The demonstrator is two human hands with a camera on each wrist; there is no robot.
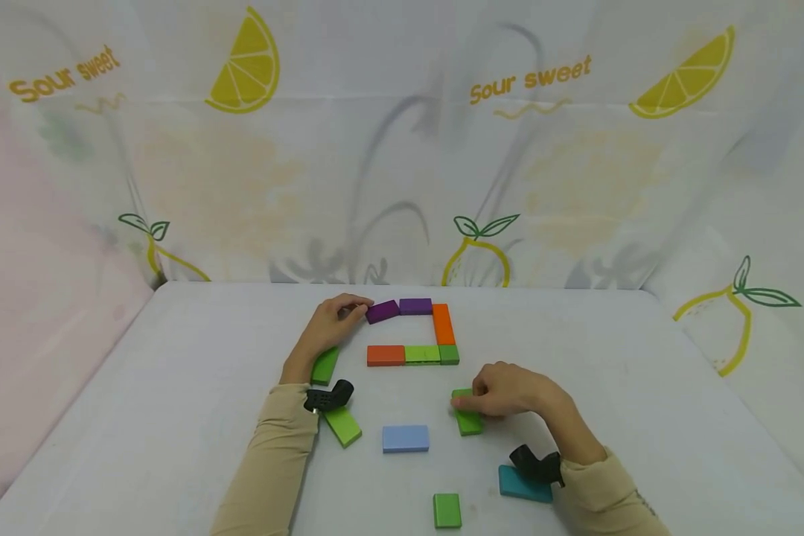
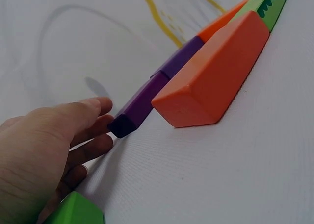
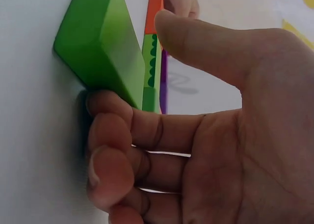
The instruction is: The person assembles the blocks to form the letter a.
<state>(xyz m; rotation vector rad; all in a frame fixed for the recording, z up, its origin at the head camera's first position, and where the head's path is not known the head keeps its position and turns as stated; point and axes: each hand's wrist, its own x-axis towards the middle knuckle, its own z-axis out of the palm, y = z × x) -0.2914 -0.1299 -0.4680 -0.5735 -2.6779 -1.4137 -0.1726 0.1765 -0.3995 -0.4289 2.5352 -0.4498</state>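
My left hand [image 1: 335,321] reaches to the outer end of a dark purple block [image 1: 383,311]. Its fingertips lie at that end, and the fingers look loosely bent in the left wrist view. Beside the dark purple block lies a violet block [image 1: 415,306], followed by an orange block [image 1: 444,324]. A red-orange block [image 1: 385,356], a light green block [image 1: 421,355] and a small green block [image 1: 449,354] make a row nearer me. My right hand [image 1: 509,388] is at a green block [image 1: 468,422], bent fingers beside its edge, thumb apart from it in the right wrist view.
Under the left forearm lie a green block [image 1: 324,366] and a lime block [image 1: 343,426]. Nearer me are a pale blue block [image 1: 405,439], a short green block [image 1: 447,511] and a teal block [image 1: 519,484]. A printed cloth [image 1: 402,164] hangs behind the white table [image 1: 241,313].
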